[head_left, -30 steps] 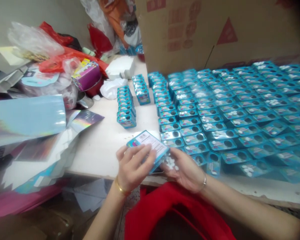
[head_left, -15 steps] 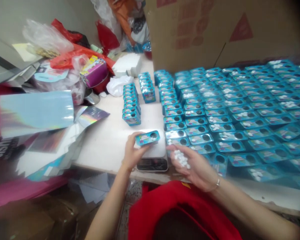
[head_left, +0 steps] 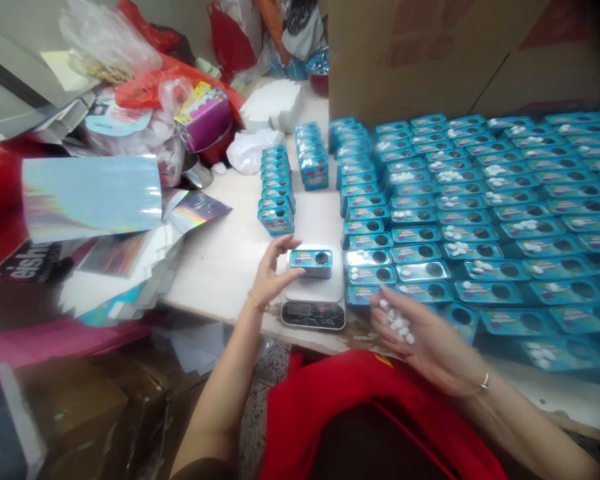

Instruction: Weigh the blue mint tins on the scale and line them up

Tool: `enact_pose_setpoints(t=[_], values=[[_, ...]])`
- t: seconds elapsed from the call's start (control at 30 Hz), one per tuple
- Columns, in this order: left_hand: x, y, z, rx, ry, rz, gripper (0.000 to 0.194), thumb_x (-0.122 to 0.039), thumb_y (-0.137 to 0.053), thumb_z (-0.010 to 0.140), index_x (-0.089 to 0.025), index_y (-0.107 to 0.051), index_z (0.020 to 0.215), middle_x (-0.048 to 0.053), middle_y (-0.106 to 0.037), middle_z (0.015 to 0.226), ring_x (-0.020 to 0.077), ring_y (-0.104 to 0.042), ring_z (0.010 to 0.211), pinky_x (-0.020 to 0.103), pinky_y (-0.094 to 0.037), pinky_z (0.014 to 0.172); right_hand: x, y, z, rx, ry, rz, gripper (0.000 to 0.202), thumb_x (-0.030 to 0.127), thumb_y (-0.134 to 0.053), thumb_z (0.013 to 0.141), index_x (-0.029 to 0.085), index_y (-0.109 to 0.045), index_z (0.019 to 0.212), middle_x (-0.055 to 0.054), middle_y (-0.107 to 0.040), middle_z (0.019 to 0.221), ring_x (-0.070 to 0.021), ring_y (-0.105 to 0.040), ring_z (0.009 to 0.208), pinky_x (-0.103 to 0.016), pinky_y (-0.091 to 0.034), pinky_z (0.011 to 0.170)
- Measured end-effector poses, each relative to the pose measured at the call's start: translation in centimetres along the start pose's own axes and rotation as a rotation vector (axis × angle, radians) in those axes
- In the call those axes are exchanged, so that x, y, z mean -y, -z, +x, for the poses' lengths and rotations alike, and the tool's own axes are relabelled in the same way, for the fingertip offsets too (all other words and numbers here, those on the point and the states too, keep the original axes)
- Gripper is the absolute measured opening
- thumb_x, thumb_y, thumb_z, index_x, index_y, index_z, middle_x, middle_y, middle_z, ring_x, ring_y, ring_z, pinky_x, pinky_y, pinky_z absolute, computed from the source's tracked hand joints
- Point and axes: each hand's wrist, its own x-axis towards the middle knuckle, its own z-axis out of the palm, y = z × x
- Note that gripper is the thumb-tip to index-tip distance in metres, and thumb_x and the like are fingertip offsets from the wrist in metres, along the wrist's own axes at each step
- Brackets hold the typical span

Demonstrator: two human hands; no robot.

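A small blue tin (head_left: 311,261) with a round dark window stands on a white scale (head_left: 313,315) with a dark display panel. My left hand (head_left: 276,277) is at the tin's left end, thumb and fingers spread apart and not wrapped round it. Several white pellets (head_left: 398,323) rest in my right hand (head_left: 420,337), which is cupped around them palm up. That hand is just right of the scale, beside the front tins. Rows of blue tins (head_left: 425,291) fill the right side, some with white pellets on their lids.
Two short rows of blue tins (head_left: 276,217) stand behind the scale. White boxes (head_left: 271,105), a purple box (head_left: 203,119) and plastic bags lie farther back. Shiny sheets (head_left: 93,197) are at the left. A large cardboard box (head_left: 405,67) rises behind the tins.
The tin has come down onto the scale, and my left hand has opened beside it. My right hand with the pellets has moved right. The view has shifted too.
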Motion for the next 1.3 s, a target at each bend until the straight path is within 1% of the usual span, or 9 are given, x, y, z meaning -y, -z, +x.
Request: enact_pose_setpoints(t=[0.17,0.3,0.67,0.83,1.03,1.13,1.17,1.2,1.3], values=[[-0.9,3.0,-0.9,-0.236,-0.002,0.073,0.043,-0.039,-0.065,0.081,-0.017,-0.054,0.117,0.011,-0.062,0.106,0.0223,-0.057,0.103,0.040,-0.042,0.095,0.7,0.4,-0.4,-0.073,0.029,0.008,0.014,0.024,-0.060,0.084,0.014,-0.066,0.090,0.001,-0.044,0.065,-0.0053,-0.028,0.048,-0.015,-0.019,0.035],[-0.8,4.3,-2.0,-0.335,0.056,0.090,0.035,-0.037,-0.064,0.082,-0.016,-0.059,0.109,0.010,-0.063,0.100,0.0207,-0.059,0.098,0.037,-0.045,0.091,1.1,0.3,-0.5,-0.089,0.061,-0.096,0.016,0.026,-0.065,0.082,0.015,-0.067,0.092,0.002,-0.043,0.066,-0.0040,-0.025,0.048,-0.013,-0.018,0.035],[0.0,4.1,-3.1,-0.344,0.095,0.025,0.029,-0.035,-0.066,0.081,-0.016,-0.062,0.103,0.008,-0.064,0.095,0.0184,-0.059,0.092,0.033,-0.046,0.087,1.2,-0.6,-0.1,-0.129,0.051,-0.146,0.020,0.029,-0.073,0.075,0.017,-0.068,0.090,0.002,-0.045,0.064,-0.0029,-0.026,0.046,-0.012,-0.021,0.035],[-0.5,3.8,-2.5,-0.260,0.057,0.106,0.033,-0.037,-0.065,0.081,-0.017,-0.060,0.107,0.009,-0.063,0.099,0.0200,-0.059,0.095,0.035,-0.045,0.089,1.1,-1.1,0.2,-0.093,0.055,-0.163,0.019,0.029,-0.073,0.074,0.017,-0.067,0.088,0.003,-0.045,0.064,-0.0029,-0.024,0.046,-0.012,-0.019,0.035],[-3.3,1.3,0.4,0.100,-0.193,0.496,0.069,-0.047,-0.072,0.073,-0.020,-0.044,0.130,0.013,-0.053,0.124,0.0274,-0.048,0.114,0.044,-0.037,0.097,0.8,-1.9,0.7,-0.071,0.061,-0.191,0.020,0.032,-0.071,0.076,0.015,-0.065,0.086,0.003,-0.044,0.065,-0.0025,-0.025,0.047,-0.013,-0.016,0.037],[-3.8,0.7,1.9,0.336,-0.238,0.706,0.052,-0.041,-0.065,0.081,-0.021,-0.048,0.126,0.010,-0.058,0.113,0.0261,-0.052,0.105,0.042,-0.036,0.091,0.8,-2.2,0.7,-0.065,0.058,-0.191,0.025,0.034,-0.073,0.075,0.015,-0.065,0.088,0.003,-0.044,0.066,-0.0020,-0.024,0.047,-0.014,-0.014,0.037],[-3.8,1.0,2.3,0.370,-0.240,0.751,0.043,-0.038,-0.062,0.084,-0.021,-0.050,0.122,0.009,-0.060,0.107,0.0247,-0.053,0.100,0.040,-0.036,0.088,0.8,-2.2,0.6,-0.064,0.057,-0.187,0.026,0.035,-0.073,0.074,0.015,-0.066,0.089,0.002,-0.044,0.066,-0.0019,-0.024,0.047,-0.013,-0.014,0.037],[-3.7,1.6,2.7,0.362,-0.239,0.785,0.037,-0.035,-0.059,0.086,-0.021,-0.052,0.120,0.008,-0.061,0.105,0.0236,-0.054,0.098,0.039,-0.036,0.085,0.9,-2.2,0.5,-0.067,0.057,-0.183,0.027,0.037,-0.073,0.074,0.016,-0.066,0.090,0.002,-0.045,0.066,-0.0019,-0.024,0.047,-0.013,-0.015,0.037],[-3.0,4.5,4.2,0.188,-0.213,0.866,0.035,-0.033,-0.060,0.086,-0.021,-0.052,0.118,0.008,-0.060,0.109,0.0237,-0.053,0.099,0.037,-0.034,0.083,0.9,-1.6,0.2,-0.112,0.065,-0.159,0.030,0.038,-0.075,0.071,0.018,-0.067,0.092,0.001,-0.046,0.067,-0.0027,-0.024,0.047,-0.014,-0.018,0.036]])
